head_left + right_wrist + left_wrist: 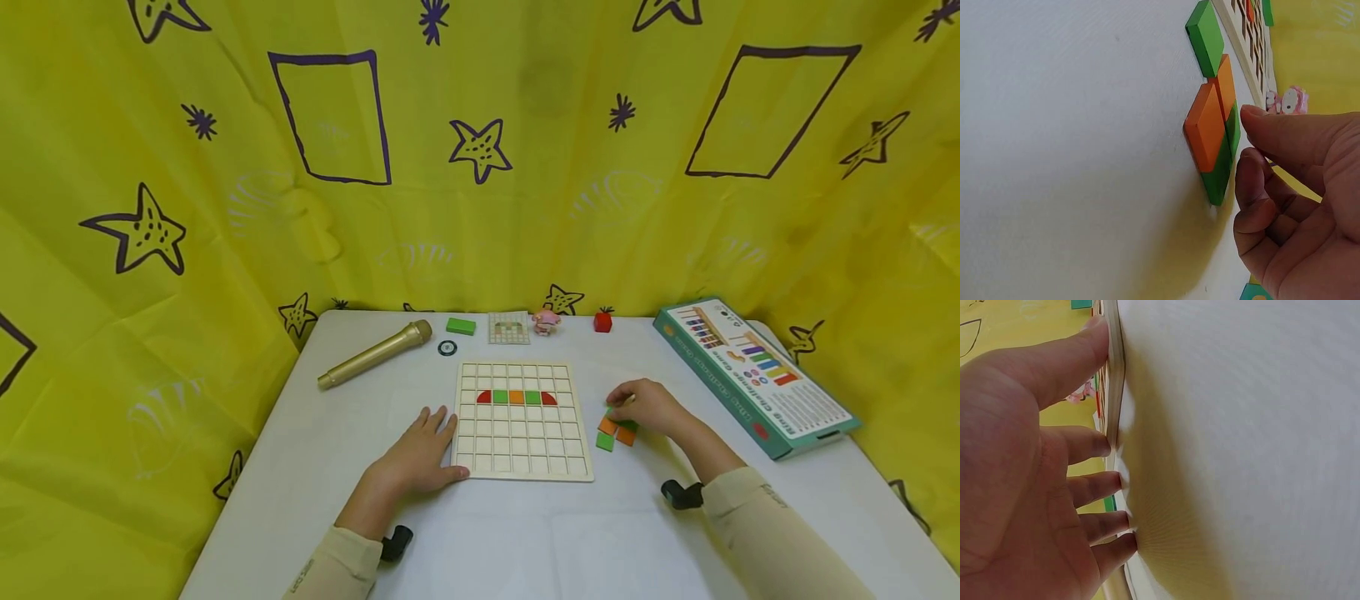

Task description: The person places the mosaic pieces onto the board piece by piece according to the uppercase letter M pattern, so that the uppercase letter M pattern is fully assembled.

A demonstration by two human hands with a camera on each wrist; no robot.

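Observation:
A wooden grid board lies mid-table, with one row of red end pieces, green squares and an orange square. My left hand rests at the board's left edge, its fingers spread, the thumb on the near corner. To the right of the board is a small cluster of orange tiles and green tiles. Over that cluster hovers my right hand, thumb and index finger slightly apart beside a green tile. Nothing shows between those fingertips in the right wrist view.
Behind the board are a gold microphone, a round dark token, a green block, a pattern card, a pink figurine and a red block. A game box lies far right. Yellow curtain surrounds the table.

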